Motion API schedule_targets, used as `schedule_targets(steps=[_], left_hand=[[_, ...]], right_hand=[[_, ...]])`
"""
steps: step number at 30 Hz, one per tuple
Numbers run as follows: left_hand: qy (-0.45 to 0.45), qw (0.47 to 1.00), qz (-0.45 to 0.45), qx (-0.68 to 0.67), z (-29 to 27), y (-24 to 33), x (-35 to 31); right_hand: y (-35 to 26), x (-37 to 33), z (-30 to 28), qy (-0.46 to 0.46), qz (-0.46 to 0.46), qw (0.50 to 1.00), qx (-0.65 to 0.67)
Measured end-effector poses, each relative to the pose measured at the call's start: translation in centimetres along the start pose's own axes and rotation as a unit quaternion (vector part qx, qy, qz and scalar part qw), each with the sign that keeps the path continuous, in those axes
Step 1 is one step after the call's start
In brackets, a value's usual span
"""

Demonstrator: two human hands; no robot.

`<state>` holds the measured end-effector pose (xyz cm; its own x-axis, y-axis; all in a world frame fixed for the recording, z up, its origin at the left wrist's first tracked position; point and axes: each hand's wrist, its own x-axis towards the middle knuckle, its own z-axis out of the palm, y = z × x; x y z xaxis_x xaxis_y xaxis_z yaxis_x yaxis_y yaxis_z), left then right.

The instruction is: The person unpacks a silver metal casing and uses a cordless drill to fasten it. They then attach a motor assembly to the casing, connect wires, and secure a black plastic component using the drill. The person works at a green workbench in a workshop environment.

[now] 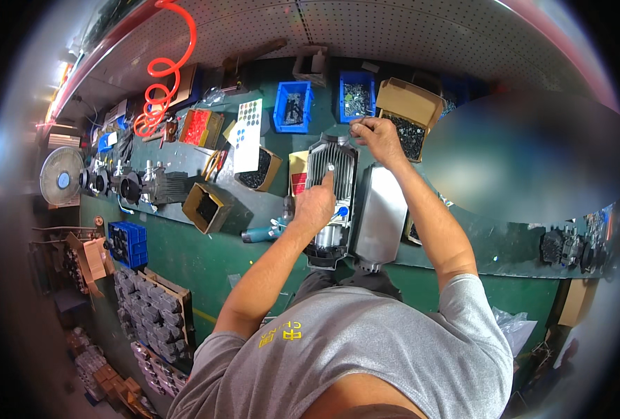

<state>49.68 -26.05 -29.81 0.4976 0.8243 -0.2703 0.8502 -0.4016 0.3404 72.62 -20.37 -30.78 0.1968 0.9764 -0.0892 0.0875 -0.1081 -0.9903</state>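
Observation:
A finned grey metal housing [317,153] stands on the bench in front of me. Over it lies my left hand [315,207], its index finger stretched out to a small pale round piece [331,167] on the fins; the other fingers look curled. My right hand [379,140] is closed in a pinch just beyond the housing's far right corner; what is between its fingertips is too small to make out. Close by on the right lies a smooth silver metal cover [379,216]. A teal power tool [261,234] rests left of the housing, below my left forearm.
Two blue bins [280,115] of small parts stand at the back, with an open cardboard box [421,101] of dark screws beside them. A sticker sheet [248,140] and more part boxes [207,207] are to the left. A red coiled hose [158,105] hangs at far left.

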Motion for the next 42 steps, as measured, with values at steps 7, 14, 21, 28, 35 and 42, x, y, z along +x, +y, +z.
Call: schedule_targets(steps=[7,14,21,28,35,42], left_hand=[[-0.006,1.0,-0.006,-0.016,-0.2,0.0,0.0],[-0.01,1.0,-0.002,-0.023,-0.3,0.0,-0.1],[-0.01,1.0,-0.006,-0.018,-0.2,-0.1,0.0],[-0.009,0.999,-0.008,-0.031,-0.2,-0.1,0.0],[0.007,0.999,0.002,-0.04,0.1,-0.3,0.0],[-0.003,1.0,0.008,-0.02,-0.7,-0.1,0.0]], right_hand=[[-0.7,0.3,0.5,-0.025,-0.02,0.998,-0.051],[-1.2,0.8,0.7,-0.037,-0.029,0.995,-0.084],[-1.7,1.3,0.7,-0.087,-0.031,0.99,-0.11],[-3.3,3.2,1.7,-0.189,-0.104,0.961,-0.172],[-1.3,0.8,2.6,-0.177,-0.243,0.911,-0.283],[-0.6,-1.0,3.6,-0.263,-0.258,0.889,-0.271]])
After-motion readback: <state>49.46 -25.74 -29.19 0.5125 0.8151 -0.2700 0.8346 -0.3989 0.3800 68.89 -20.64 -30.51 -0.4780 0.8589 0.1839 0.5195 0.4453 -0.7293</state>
